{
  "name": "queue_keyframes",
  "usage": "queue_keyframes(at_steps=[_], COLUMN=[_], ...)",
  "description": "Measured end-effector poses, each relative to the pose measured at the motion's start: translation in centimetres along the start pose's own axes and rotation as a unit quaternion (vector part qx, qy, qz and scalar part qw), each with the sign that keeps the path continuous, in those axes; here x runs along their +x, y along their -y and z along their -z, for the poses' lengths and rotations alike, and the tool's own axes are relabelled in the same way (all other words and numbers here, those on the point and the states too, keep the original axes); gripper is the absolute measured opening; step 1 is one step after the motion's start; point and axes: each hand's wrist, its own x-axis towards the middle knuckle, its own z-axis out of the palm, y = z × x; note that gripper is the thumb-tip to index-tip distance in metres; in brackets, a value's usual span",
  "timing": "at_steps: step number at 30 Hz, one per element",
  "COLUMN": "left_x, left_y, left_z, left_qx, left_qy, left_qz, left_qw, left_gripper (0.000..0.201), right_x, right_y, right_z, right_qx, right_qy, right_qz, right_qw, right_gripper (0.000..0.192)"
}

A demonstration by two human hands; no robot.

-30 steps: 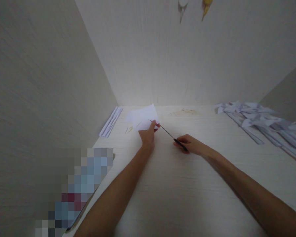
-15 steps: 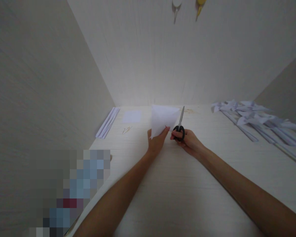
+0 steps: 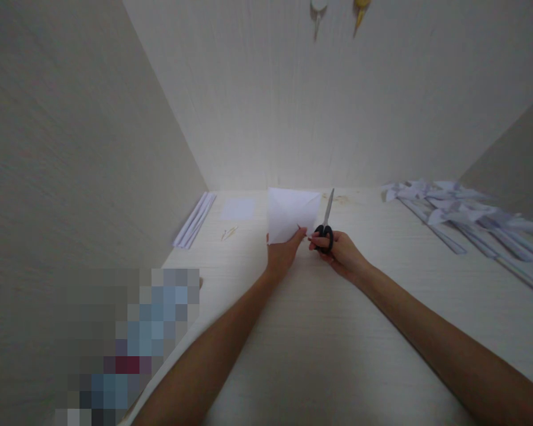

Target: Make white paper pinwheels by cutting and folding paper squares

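My left hand (image 3: pixel 283 252) pinches the lower edge of a white creased sheet of paper (image 3: pixel 290 215) and holds it up over the light wooden table (image 3: pixel 320 331). My right hand (image 3: pixel 340 251) grips black-handled scissors (image 3: pixel 326 225) just to the right of the paper, blades together and pointing up and away from me. The two hands nearly touch.
A small white paper square (image 3: pixel 237 209) and a stack of folded white strips (image 3: pixel 195 220) lie at the back left, with small sticks (image 3: pixel 228 233) near them. A pile of paper pinwheels and strips (image 3: pixel 466 216) covers the right side. Walls close in on three sides.
The paper went from lying low at the left to being raised upright in my left hand. My right hand swung the scissors from flat and pointing left to pointing up beside the paper.
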Motion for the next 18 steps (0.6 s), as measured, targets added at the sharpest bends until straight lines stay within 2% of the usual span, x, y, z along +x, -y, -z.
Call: queue_keyframes(at_steps=[3,8,13,16,18], left_x=[0.22,0.35,0.34,0.29,0.4], left_y=[0.09,0.33,0.5,0.61,0.64], left_z=[0.06,0.1,0.08,0.14,0.4], left_qx=[0.007,-0.016,-0.005,-0.013,-0.036], left_qy=[0.038,0.046,0.071,0.082,0.11], left_qz=[-0.029,-0.006,-0.013,0.007,0.042], left_qw=[0.999,0.999,0.997,0.997,0.992], left_gripper=[0.007,0.01,0.009,0.01,0.012], right_x=[-0.07,-0.17,-0.2,-0.1,0.04], right_y=[-0.02,0.07,0.04,-0.16,-0.24], right_z=[-0.07,-0.11,-0.1,-0.03,0.12], right_qx=[-0.013,-0.025,-0.01,-0.016,-0.023], right_qy=[0.003,0.003,0.002,-0.006,-0.015], right_qz=[0.014,0.014,0.014,0.022,0.026], right_qw=[1.0,1.0,1.0,1.0,0.999], right_gripper=[0.025,0.025,0.024,0.022,0.021])
